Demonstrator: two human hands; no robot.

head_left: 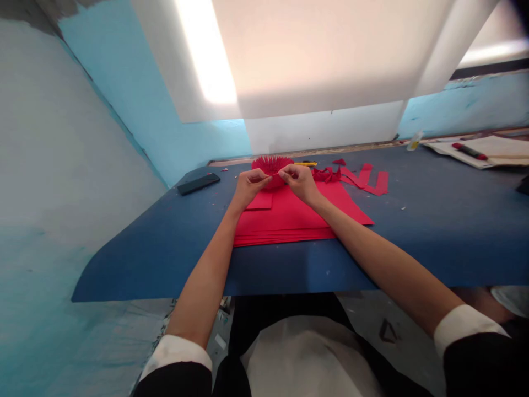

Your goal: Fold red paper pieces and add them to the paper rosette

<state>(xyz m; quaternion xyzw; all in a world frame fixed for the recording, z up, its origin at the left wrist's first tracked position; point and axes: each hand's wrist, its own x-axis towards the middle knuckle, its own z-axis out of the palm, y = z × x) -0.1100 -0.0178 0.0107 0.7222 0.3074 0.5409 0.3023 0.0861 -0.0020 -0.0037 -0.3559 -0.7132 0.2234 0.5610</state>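
My left hand (250,187) and my right hand (305,184) meet above a stack of red paper sheets (289,220), thumbs and fingers pinched. Between the fingertips is a small piece of red paper, its outline hard to make out against the red behind it. Just beyond the hands stands a round, spiky red paper form (271,163), its lower part partly hidden. A smaller red paper rectangle (260,203) lies on the stack under my left hand. Folded red paper pieces (327,175) lie beside my right hand.
Red paper strips (383,181) lie to the right of the stack. A yellow cutter (308,164) is behind my right hand. On the blue tabletop (165,253) are a black phone (199,183), a small bottle (415,140), and papers (506,148) with a marker (470,151).
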